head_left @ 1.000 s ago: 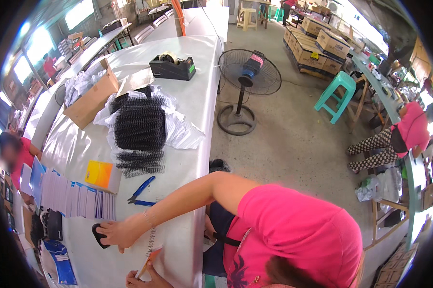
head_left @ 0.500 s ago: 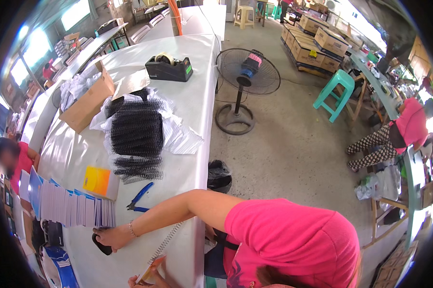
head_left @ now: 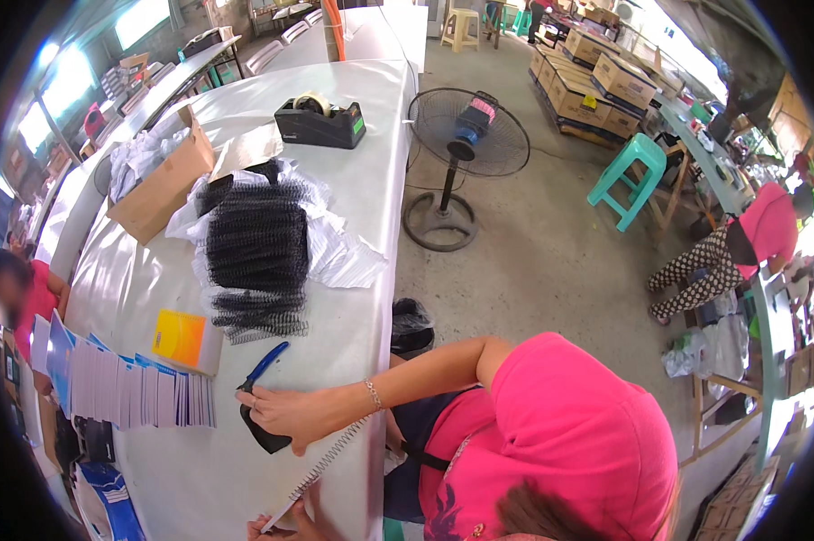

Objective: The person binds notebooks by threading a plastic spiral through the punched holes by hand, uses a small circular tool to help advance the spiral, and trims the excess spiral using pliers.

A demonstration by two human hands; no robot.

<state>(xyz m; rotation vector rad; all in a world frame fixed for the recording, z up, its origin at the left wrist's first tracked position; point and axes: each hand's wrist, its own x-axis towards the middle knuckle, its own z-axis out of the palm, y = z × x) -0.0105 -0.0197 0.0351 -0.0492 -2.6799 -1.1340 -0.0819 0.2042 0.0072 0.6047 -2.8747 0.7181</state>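
My right hand (head_left: 303,417), with a bracelet at the wrist, is over the table, its fingers curled on a dark, flat, palm-sized object (head_left: 265,436) whose kind I cannot make out. Blue-handled cutting pliers (head_left: 267,361) lie at its fingertips, their lower part hidden by the hand. At the bottom edge my left hand (head_left: 292,525) is closed on a small pad, seen edge-on (head_left: 285,512). A spiral wire coil (head_left: 333,455) runs from that pad up under my right forearm.
A row of booklets (head_left: 141,392) stands beside a yellow-and-white box (head_left: 182,338). Beyond lie black coils (head_left: 256,239) on crumpled paper, a cardboard box (head_left: 164,185) and a tape dispenser (head_left: 320,122). A fan (head_left: 448,180) and a lined bin (head_left: 411,326) flank the table; people work left and right.
My right hand has moved right, toward my body, bringing the dark object with it, and now covers part of the pliers. My left hand stays at the bottom edge with the pad.
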